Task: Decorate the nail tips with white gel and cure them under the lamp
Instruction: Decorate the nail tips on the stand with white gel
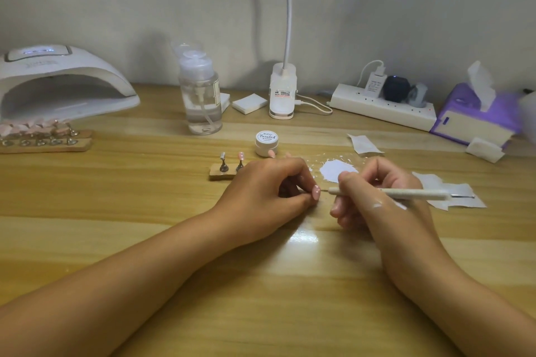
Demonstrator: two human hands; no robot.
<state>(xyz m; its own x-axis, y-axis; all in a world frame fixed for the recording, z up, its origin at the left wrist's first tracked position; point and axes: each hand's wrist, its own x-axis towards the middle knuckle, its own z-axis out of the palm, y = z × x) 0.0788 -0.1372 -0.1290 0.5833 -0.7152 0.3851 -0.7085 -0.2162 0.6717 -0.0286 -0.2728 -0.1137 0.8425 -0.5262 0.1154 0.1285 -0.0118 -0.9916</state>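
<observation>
While your left hand (261, 188) pinches the pink nail tip (316, 192) low over the table (261, 284), your right hand (377, 211) grips the pen (406, 193); shaft lies crosswise, point aimed left, just beside the nail tip

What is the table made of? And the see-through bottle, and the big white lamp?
The table looks like wood or wood-look laminate: tan grain stripes, and a glossy finish that mirrors the light. The pump bottle seems to be clear plastic: you can see liquid and a tube inside. The nail lamp looks like smooth white plastic, slightly shiny.
</observation>
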